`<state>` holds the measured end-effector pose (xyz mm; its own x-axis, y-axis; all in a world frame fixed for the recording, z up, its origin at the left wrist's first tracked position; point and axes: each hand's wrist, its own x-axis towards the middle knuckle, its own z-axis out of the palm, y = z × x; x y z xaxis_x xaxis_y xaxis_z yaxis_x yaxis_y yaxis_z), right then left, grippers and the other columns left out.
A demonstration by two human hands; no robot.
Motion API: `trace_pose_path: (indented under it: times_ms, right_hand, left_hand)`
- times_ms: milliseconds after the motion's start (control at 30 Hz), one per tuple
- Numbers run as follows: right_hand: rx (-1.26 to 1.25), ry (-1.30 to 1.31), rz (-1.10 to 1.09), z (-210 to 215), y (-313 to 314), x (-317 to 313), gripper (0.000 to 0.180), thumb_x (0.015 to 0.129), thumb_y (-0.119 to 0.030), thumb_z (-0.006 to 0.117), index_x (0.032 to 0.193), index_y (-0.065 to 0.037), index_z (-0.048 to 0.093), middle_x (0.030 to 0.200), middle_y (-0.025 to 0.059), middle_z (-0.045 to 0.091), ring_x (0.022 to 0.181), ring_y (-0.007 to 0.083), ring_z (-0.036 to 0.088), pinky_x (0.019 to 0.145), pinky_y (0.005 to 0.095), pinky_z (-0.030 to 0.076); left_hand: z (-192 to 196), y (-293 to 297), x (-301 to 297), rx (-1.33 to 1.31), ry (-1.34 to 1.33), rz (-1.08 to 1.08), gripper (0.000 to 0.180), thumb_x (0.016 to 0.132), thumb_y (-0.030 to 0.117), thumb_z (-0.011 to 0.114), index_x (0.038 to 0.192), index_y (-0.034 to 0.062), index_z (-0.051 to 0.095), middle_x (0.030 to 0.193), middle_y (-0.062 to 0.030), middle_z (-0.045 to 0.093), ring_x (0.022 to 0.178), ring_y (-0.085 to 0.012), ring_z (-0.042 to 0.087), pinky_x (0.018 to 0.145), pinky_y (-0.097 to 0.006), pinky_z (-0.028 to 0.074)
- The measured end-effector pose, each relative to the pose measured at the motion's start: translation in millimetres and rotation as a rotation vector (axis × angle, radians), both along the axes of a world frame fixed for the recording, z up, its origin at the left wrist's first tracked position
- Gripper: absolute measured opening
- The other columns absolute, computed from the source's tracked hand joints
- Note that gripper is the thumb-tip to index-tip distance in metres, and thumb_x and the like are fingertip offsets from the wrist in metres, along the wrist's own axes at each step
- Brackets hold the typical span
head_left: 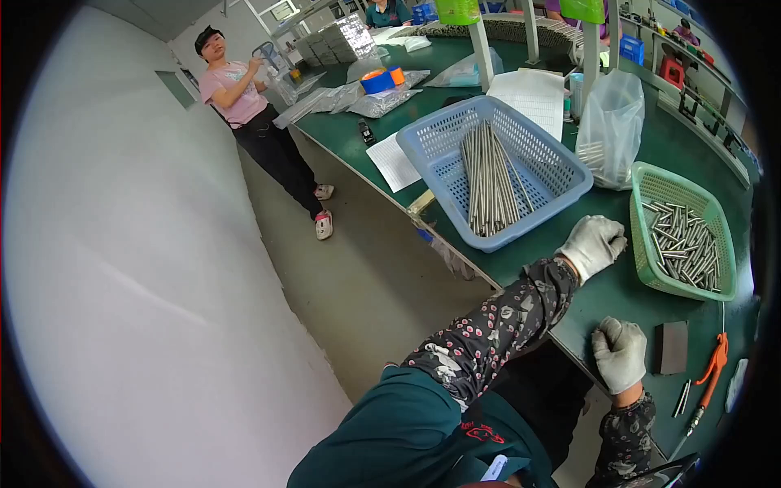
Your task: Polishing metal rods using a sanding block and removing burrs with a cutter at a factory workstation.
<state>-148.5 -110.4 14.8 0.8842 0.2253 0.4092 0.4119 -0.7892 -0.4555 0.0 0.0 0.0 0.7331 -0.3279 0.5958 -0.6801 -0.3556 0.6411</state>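
My left hand (594, 244), in a white glove, rests on the green table (618, 293) with its fingers curled and nothing visible in them. It lies between a blue basket (561, 175) of long metal rods (488, 179) and a green basket (647, 260) of short metal pins (683, 244). My right hand (620, 354), also gloved, is closed in a fist at the table's near edge. It sits just left of a dark grey block (673, 347). Both forearms wear dark flowered sleeves.
An orange-handled tool (709, 376) lies right of the block. A clear plastic bag (612, 122) stands behind the baskets, with paper sheets (537, 96) beside it. A person in a pink shirt (236, 89) stands at the table's far left end, by tape rolls (379, 80) and bags.
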Motion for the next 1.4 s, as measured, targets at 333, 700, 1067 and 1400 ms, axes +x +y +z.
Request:
trace_pose_path:
  times_ms: [333, 700, 1067, 1400]
  right_hand:
    - [0.745, 0.055, 0.03, 51.9, -7.6, -35.3, 0.028, 0.077, -0.029, 0.059, 0.083, -0.003, 0.05, 0.066, -0.001, 0.04, 0.052, 0.0059, 0.038, 0.045, 0.0198, 0.029]
    - [0.606, -0.322, 0.453, 105.5, -69.5, -100.9, 0.032, 0.075, -0.039, 0.06, 0.089, -0.011, 0.056, 0.076, 0.0022, 0.052, 0.063, 0.0113, 0.048, 0.056, 0.0221, 0.032]
    - [0.247, -0.284, 0.7, 162.7, -11.0, -90.0, 0.011, 0.07, -0.032, 0.063, 0.078, -0.024, 0.06, 0.069, -0.0036, 0.055, 0.051, 0.0106, 0.046, 0.048, 0.0262, 0.027]
    - [0.355, -0.362, 0.425, 149.1, 17.0, -101.0, 0.021, 0.066, -0.037, 0.065, 0.066, -0.021, 0.052, 0.062, -0.0047, 0.049, 0.05, 0.0123, 0.042, 0.047, 0.0287, 0.028]
  left_hand:
    - [-11.1, 7.0, 2.2, -0.055, -0.062, 0.039, 0.01, 0.07, 0.012, 0.058, 0.068, 0.0017, 0.057, 0.067, -0.0148, 0.057, 0.067, -0.0314, 0.054, 0.062, -0.037, 0.044]
    - [-7.4, -2.6, 5.3, -0.035, -0.029, -0.037, 0.005, 0.071, 0.006, 0.057, 0.073, 0.0017, 0.058, 0.071, -0.0123, 0.06, 0.068, -0.0264, 0.058, 0.063, -0.03, 0.046]
    - [-6.4, 5.4, -1.5, -0.007, -0.002, 0.004, 0.009, 0.072, 0.009, 0.058, 0.077, 0.0013, 0.059, 0.073, -0.0138, 0.06, 0.069, -0.0283, 0.058, 0.064, -0.032, 0.046]
    - [-4.8, 1.3, 3.7, -0.003, 0.001, 0.005, 0.012, 0.072, 0.015, 0.058, 0.073, 0.0032, 0.058, 0.07, -0.0153, 0.057, 0.069, -0.0313, 0.055, 0.064, -0.036, 0.044]
